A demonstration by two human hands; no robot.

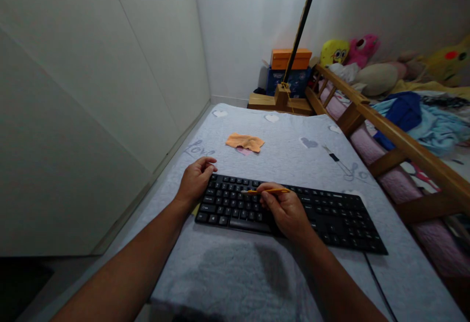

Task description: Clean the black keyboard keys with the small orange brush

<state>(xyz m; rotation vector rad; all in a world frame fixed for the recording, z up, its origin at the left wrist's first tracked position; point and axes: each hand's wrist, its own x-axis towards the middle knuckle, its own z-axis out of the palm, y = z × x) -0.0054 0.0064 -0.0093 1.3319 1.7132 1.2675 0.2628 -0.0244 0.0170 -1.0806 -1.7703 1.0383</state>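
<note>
A black keyboard (249,224) lies across the bed cover, slightly turned. My left hand (194,180) rests against its upper left corner, with fingers loosely curved and a gap between thumb and forefinger. My right hand (288,209) is over the middle of the keys, closed around a thin brush (253,192) with an orange-yellow handle. The brush's pale tip points left, just at the keys; whether it touches them I cannot tell. Beyond the keyboard lies a crumpled orange cloth (245,142), partly covering a small pink piece (243,151).
A slim tool with a black grip (334,157) lies at the right on the bed cover (227,273). The keyboard's cable (380,285) runs toward me. A wooden rail (404,126) borders the right side, and a white cabinet (110,92) the left. Boxes (292,60) stand behind.
</note>
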